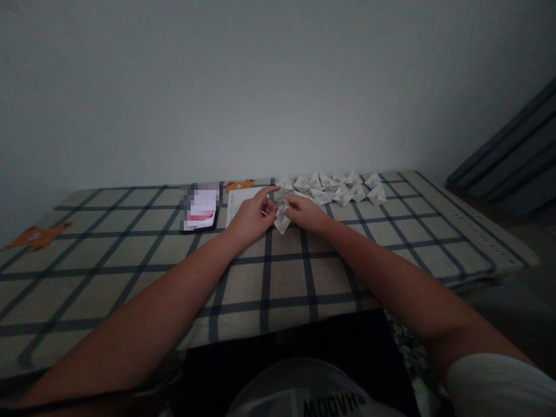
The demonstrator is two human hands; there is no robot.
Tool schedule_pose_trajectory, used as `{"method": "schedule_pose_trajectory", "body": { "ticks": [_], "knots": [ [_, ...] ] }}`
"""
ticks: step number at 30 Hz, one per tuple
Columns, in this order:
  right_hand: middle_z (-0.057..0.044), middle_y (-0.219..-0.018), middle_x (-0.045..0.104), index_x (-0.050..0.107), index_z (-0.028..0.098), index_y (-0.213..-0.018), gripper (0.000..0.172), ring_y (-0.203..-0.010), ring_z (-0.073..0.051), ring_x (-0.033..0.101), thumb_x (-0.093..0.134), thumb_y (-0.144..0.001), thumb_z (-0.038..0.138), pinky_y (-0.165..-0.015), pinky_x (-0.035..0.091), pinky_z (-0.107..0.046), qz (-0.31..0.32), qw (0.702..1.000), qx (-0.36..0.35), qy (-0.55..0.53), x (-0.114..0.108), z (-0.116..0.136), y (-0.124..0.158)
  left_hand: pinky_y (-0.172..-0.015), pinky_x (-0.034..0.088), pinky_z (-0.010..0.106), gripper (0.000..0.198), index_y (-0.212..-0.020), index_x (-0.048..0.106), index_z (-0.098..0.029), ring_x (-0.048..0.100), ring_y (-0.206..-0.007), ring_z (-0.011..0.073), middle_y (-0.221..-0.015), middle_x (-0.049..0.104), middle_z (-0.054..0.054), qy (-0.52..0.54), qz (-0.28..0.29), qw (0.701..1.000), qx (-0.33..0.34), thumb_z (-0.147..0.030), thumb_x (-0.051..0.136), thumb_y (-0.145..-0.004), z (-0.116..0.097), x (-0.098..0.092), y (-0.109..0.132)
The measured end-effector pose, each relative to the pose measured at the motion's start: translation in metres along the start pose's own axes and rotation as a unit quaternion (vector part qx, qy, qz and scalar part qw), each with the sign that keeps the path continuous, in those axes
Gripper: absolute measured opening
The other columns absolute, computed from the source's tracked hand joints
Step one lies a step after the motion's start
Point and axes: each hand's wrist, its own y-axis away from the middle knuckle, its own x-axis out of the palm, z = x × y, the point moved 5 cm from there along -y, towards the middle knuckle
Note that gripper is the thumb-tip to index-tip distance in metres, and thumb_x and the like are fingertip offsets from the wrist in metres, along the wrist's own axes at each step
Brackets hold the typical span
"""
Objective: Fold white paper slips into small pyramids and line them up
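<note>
The left hand (pixel 252 215) and right hand (pixel 306 215) are pinching a folded paper (pixel 282 223) between them, perhaps risking a tear if either is tugging too hard

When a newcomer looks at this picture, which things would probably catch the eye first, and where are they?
Probably the left hand and right hand come first, meeting near the middle around a small folded paper. Behind them and to the right, a cluster of white folded papers stands on the checked tablecloth, near the wall. The bright screen of a phone also stands out, left of the hands.
</note>
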Motion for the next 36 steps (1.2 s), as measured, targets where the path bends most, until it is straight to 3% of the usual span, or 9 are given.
{"method": "schedule_pose_trajectory", "body": {
  "ticks": [6,18,26,31,36],
  "knots": [
    [0.001,-0.073,0.055,0.059,0.014,-0.077,0.018,-0.068,-0.011,0.047,0.046,-0.08,0.025,-0.063,0.035,-0.023,0.042,0.997,-0.038,-0.057,0.003,0.004,0.002,-0.061,0.044,0.023,0.056,-0.131,0.047,-0.023,0.055,-0.063,0.0109,-0.074,0.058,-0.003,0.008,-0.004,1.0,0.008,-0.021,0.06,-0.076,0.0,0.001,0.002],
    [0.001,-0.067,0.052,0.055,0.015,-0.075,0.008,-0.064,-0.012,0.045,0.049,-0.078,0.019,-0.06,0.031,-0.025,0.03,0.997,-0.042,0.054,0.006,0.006,0.002,-0.061,0.042,0.023,0.057,-0.13,0.048,-0.022,0.052,-0.064,0.0112,-0.075,0.056,-0.003,0.014,0.006,1.0,0.011,-0.017,0.059,-0.074,-0.001,0.003,0.002],
    [0.002,-0.067,0.053,0.059,0.014,-0.079,0.01,-0.063,-0.011,0.046,0.051,-0.077,0.019,-0.06,0.033,-0.023,0.007,1.0,-0.024,0.012,-0.003,0.001,0.002,-0.061,0.046,0.024,0.055,-0.133,0.043,-0.024,0.056,-0.069,0.0125,-0.086,0.058,0.001,0.19,0.029,0.98,-0.056,-0.023,0.056,-0.079,0.024,0.014,-0.005],
    [-0.003,-0.088,0.061,0.057,0.014,-0.098,0.022,-0.075,-0.013,0.055,0.056,-0.077,0.019,-0.069,0.042,-0.025,0.0,0.997,-0.033,-0.066,0.0,0.0,0.001,-0.054,0.042,0.022,0.053,-0.124,0.051,-0.024,0.053,-0.063,0.0113,-0.08,0.053,-0.001,0.257,0.05,0.959,-0.113,-0.016,0.055,-0.071,0.019,0.018,-0.004],
    [-0.004,-0.097,0.063,0.053,0.016,-0.1,0.023,-0.084,-0.014,0.061,0.058,-0.077,0.018,-0.078,0.047,-0.028,0.01,0.991,-0.041,-0.125,0.004,-0.001,0.002,-0.058,0.043,0.022,0.046,-0.114,0.055,-0.022,0.056,-0.072,0.0131,-0.087,0.058,0.0,0.31,0.056,0.938,-0.142,-0.015,0.051,-0.068,0.013,0.02,-0.002]
  ]
}}
